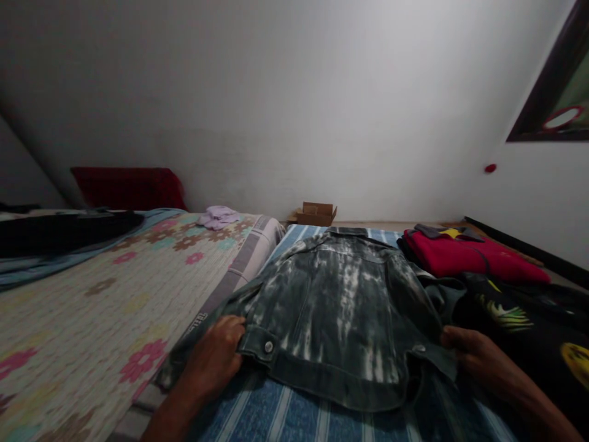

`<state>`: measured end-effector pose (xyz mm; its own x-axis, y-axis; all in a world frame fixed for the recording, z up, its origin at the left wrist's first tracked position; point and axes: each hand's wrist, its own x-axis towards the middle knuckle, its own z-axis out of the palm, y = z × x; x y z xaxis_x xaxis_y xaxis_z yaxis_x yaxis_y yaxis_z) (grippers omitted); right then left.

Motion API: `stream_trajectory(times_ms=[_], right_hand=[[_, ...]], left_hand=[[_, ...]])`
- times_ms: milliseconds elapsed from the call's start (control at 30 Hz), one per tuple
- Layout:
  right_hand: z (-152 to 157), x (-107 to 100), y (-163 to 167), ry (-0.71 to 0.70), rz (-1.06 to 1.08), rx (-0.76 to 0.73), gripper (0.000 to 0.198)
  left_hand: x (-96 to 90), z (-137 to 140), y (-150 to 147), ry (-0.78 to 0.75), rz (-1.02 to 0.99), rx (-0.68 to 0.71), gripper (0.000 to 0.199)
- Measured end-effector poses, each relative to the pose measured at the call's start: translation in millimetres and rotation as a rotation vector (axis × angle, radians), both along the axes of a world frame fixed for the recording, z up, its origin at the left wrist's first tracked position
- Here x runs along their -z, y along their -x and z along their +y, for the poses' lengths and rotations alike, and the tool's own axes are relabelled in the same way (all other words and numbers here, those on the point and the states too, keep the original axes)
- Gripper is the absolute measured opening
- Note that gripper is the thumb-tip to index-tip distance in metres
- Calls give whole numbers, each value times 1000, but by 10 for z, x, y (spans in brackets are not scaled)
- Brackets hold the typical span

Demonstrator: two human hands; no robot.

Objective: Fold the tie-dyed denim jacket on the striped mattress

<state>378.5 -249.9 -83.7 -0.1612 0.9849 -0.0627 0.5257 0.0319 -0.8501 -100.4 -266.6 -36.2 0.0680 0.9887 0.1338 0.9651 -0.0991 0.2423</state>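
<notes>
A dark grey-green denim jacket with pale bleached streaks lies back side up, its collar toward the wall. My left hand is closed on the left bottom corner of the jacket, beside a metal button on the waistband. At the opposite bottom corner, my right hand grips the hem near another button. The waistband between the hands sags a little over the blue striped sheet. The left sleeve, with white lettering, stretches out past my left hand. Under the fabric, my fingertips are partly hidden.
Folded red clothing and a black printed garment lie to the right. On the left is a flowered bedspread with a lilac cloth and dark clothing. A small cardboard box stands by the wall.
</notes>
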Motion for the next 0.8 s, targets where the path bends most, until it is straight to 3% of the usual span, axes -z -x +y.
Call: stream_trajectory(times_ms=[167, 433, 533, 600, 733, 800], right_hand=[[-116, -146, -103, 18, 45, 29, 9], [-136, -101, -142, -5, -234, 17, 13], [-139, -103, -99, -17, -296, 3, 17], [-164, -113, -100, -27, -321, -11, 19], [-251, -157, -101, -85, -472, 23, 25], [-306, -212, 0, -182, -601, 85, 29]], left_hand=[[-32, -92, 9, -26, -296, -160, 5], [109, -218, 118, 175, -689, -158, 14], [73, -251, 147, 311, -943, -92, 35], [21, -268, 141, 342, -1048, -132, 53], [17, -241, 53, 289, -1059, -313, 62], [81, -188, 14, 211, -1008, -369, 60]])
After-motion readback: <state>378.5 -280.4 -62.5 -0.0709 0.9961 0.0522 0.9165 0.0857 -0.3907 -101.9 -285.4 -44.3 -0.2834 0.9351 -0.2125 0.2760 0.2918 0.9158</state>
